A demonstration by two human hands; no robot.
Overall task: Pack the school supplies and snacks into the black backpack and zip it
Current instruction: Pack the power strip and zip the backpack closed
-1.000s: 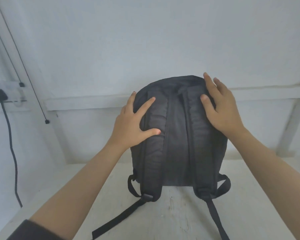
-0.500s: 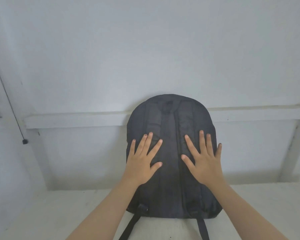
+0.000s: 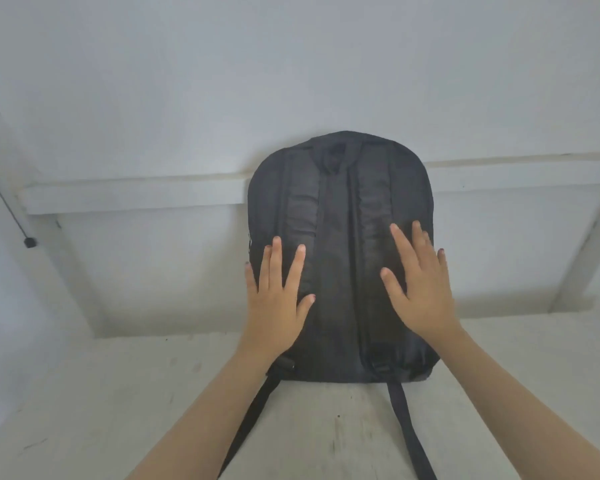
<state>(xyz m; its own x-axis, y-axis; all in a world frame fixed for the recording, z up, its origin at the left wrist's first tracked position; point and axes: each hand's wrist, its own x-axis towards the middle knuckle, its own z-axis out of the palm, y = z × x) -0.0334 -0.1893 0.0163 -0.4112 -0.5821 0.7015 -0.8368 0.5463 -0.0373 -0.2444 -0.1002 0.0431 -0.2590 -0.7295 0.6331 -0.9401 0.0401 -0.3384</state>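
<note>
The left hand [image 3: 274, 313] and right hand [image 3: 423, 292] have been slid down from the top corners of the black fabric backpack [image 3: 340, 271] to its middle and laid flat, then shifted slightly outward toward its side edges.

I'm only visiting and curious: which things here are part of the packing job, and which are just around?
Part of the job:
black backpack, strap side facing the camera
left hand and right hand, both flat on it with fingers straight

Just around:
white table under the backpack
wall ledge behind it
thin cord hanging at the left

No supplies or snacks are in view.
</note>
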